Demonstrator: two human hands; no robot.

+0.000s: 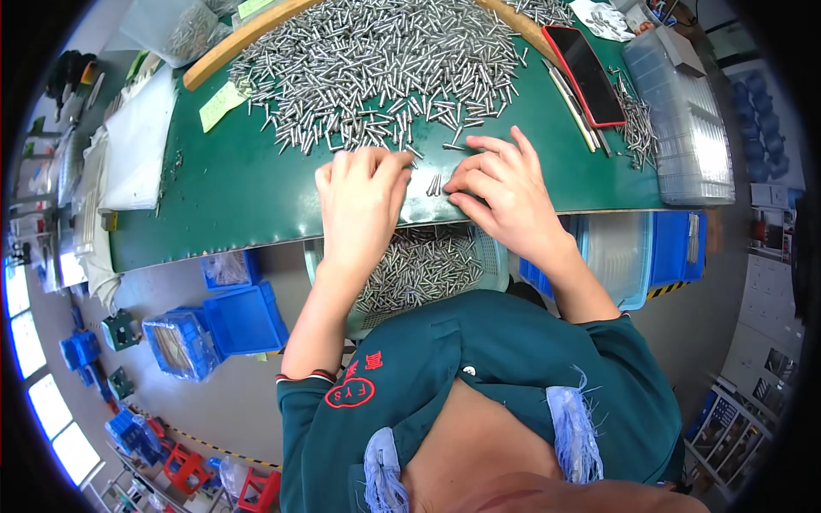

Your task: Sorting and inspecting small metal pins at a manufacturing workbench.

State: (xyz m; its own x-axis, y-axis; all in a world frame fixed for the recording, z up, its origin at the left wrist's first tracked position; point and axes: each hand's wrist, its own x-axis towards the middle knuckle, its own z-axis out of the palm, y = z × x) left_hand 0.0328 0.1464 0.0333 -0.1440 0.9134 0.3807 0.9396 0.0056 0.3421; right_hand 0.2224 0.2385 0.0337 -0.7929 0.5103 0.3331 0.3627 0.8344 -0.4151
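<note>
A large heap of small silvery metal pins (385, 64) is spread over the green tabletop (248, 192). My left hand (363, 192) rests at the heap's near edge, its fingers curled down and together; whatever lies beneath the fingertips is hidden. A single pin tip shows beside its index finger. Just to the right, a few loose pins (434, 185) lie close to the table's front edge. My right hand (506, 190) is beside these, fingers bent and spread, thumb and fingertips close to the pins but not visibly gripping any.
Below the table edge sits a pale green basket (496, 261) full of similar pins. Wooden bars (248, 43) border the heap. A red-edged phone (584, 75), pens (571, 107) and clear plastic trays (684, 120) lie at right. Blue bins (245, 318) stand at lower left.
</note>
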